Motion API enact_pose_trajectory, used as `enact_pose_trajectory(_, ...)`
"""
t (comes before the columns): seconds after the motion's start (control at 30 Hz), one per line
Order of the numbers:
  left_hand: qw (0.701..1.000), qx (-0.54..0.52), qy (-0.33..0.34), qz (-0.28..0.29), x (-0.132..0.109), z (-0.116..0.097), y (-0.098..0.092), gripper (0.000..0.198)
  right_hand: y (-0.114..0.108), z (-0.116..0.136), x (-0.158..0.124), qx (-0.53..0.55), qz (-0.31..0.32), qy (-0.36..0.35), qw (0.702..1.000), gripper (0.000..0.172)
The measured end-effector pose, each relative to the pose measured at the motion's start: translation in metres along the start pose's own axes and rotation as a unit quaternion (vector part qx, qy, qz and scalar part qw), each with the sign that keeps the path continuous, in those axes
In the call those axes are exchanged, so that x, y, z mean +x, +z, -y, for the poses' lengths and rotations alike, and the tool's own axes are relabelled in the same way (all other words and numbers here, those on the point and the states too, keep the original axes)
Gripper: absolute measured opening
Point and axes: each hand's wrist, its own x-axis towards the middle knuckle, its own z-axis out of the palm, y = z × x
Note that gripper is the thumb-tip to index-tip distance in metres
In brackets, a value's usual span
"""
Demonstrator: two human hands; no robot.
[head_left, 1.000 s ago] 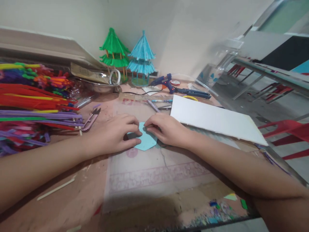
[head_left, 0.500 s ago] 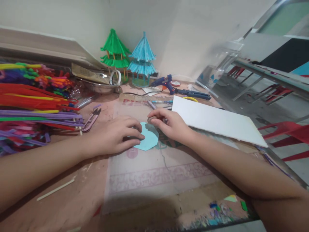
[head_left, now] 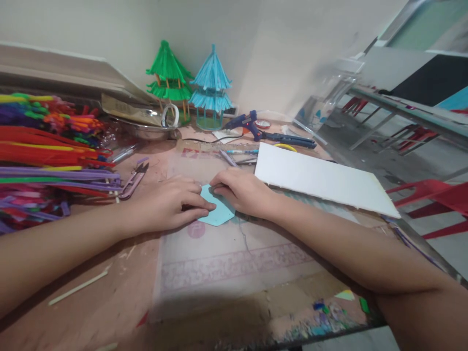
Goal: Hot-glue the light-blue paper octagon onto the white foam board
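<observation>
A light-blue, many-sided flat piece (head_left: 218, 214), like card or foam sheet, lies on a clear plastic sheet (head_left: 204, 253) printed with a pinkish band. My left hand (head_left: 173, 204) rests over its left side, fingers stretched out and pressing it down. At the piece's upper right, my right hand (head_left: 241, 191) has its thumb and fingers curled together, the tips touching the surface. Whatever those fingers pinch, if anything, is hidden behind them. Just beyond lies a grey pen-like stick (head_left: 228, 158).
Pipe cleaners (head_left: 44, 146) heap at the left beside pink-handled snips (head_left: 134, 181). Green (head_left: 168, 73) and blue (head_left: 211, 83) pipe-cleaner pavilions stand at the back, near a glue gun (head_left: 241, 122). A white board (head_left: 321, 180) lies right, above my right forearm.
My right hand has moved down and left onto the light-blue piece, covering its upper right part. My left hand stays pressed on it. The view has shifted slightly.
</observation>
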Motion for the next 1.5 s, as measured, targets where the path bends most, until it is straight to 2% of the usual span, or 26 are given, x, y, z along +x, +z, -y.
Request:
enact_pose_trajectory(0.23,1.0,0.001,-0.012,0.014,0.001,0.0,0.0,0.029,0.001,-0.003,0.001,-0.004,-0.004,-0.001,1.0,0.009)
enact_pose_trajectory(0.43,1.0,0.003,-0.013,0.016,0.001,0.001,0.0,0.029,0.002,-0.006,0.001,0.037,0.005,-0.017,0.999,0.007)
enact_pose_trajectory(0.53,1.0,0.014,-0.008,0.007,0.001,0.001,-0.001,0.031,0.001,-0.01,0.001,0.042,-0.046,0.019,0.998,0.006)
enact_pose_trajectory(0.67,0.999,0.031,0.006,-0.002,0.001,-0.001,-0.001,0.032,-0.004,-0.011,-0.002,0.127,-0.117,0.102,0.98,0.015)
enact_pose_trajectory(0.83,0.999,0.031,-0.001,0.007,-0.001,-0.001,-0.002,0.031,-0.008,-0.008,-0.006,0.144,-0.071,0.111,0.981,0.009)
enact_pose_trajectory(1.0,1.0,0.024,0.001,0.013,0.001,-0.001,-0.001,0.032,-0.007,-0.006,-0.007,0.106,-0.002,0.048,0.993,0.008)
enact_pose_trajectory(1.13,0.999,0.029,0.013,0.003,0.001,-0.001,-0.001,0.034,-0.008,-0.006,-0.007,0.028,-0.01,0.014,0.999,0.007)
enact_pose_trajectory(1.33,0.999,0.031,-0.001,0.012,0.0,-0.002,-0.001,0.033,-0.008,-0.006,-0.008,0.054,0.011,-0.011,0.998,0.01)
enact_pose_trajectory(1.43,1.0,0.025,-0.003,0.015,0.001,-0.002,-0.002,0.033,-0.008,-0.009,-0.007,0.011,-0.007,0.002,1.0,0.009)
enact_pose_trajectory(1.5,1.0,0.024,-0.003,0.014,0.001,-0.001,-0.002,0.032,-0.009,-0.01,-0.007,0.019,-0.026,0.003,0.999,0.011)
